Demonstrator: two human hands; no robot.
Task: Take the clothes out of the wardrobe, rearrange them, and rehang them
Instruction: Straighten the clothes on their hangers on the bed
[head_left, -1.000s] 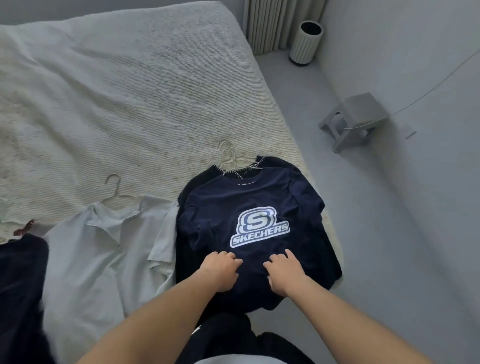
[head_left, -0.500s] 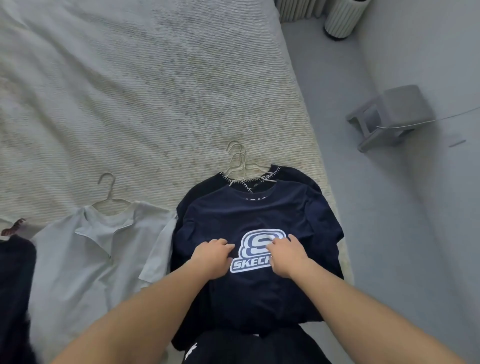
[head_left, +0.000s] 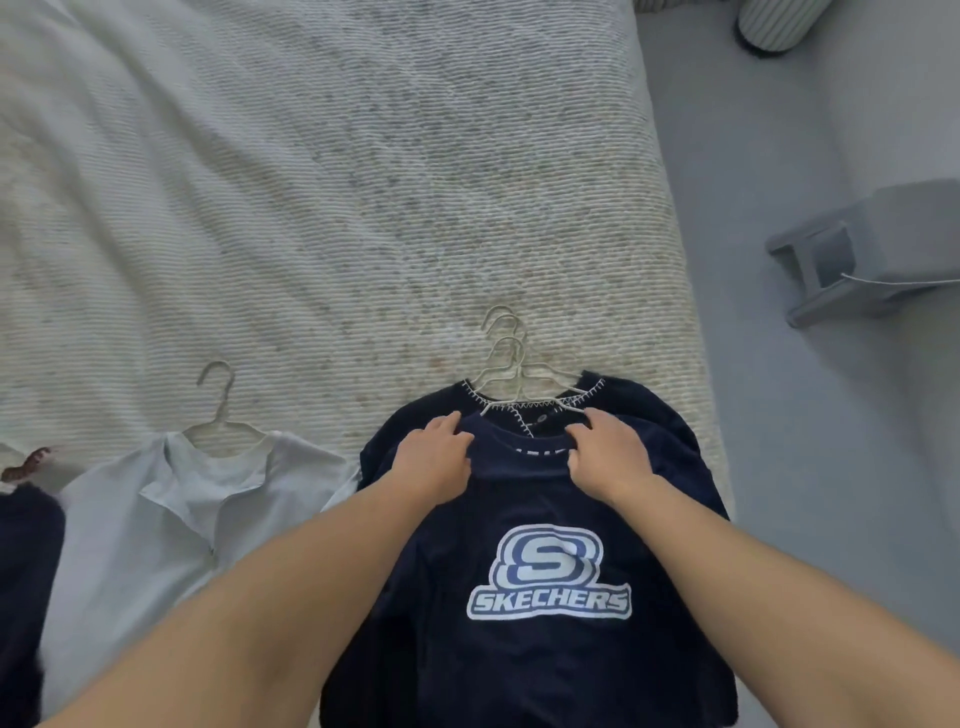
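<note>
A navy Skechers T-shirt (head_left: 550, 639) lies face up on top of a stack of dark garments near the bed's right edge. Several pale wire hangers (head_left: 511, 364) stick out above its collar. Under it shows a dark top with white stitching (head_left: 613, 395) round the neck. My left hand (head_left: 439, 454) grips the T-shirt at its left shoulder beside the collar. At the right shoulder my right hand (head_left: 605, 454) has its fingers curled into the same fabric. To the left lies a white shirt (head_left: 156, 530) on its own hanger (head_left: 221, 410).
The bed (head_left: 311, 208) has a ribbed off-white cover. Another dark garment (head_left: 23, 571) lies at the far left edge. Right of the bed is grey floor with a small grey stool (head_left: 872, 249) and a ribbed white bin (head_left: 774, 26) at the top.
Both hands slid up the Skechers T-shirt from below the logo to the shoulders at the collar. The view has tilted down and closer to the bed.
</note>
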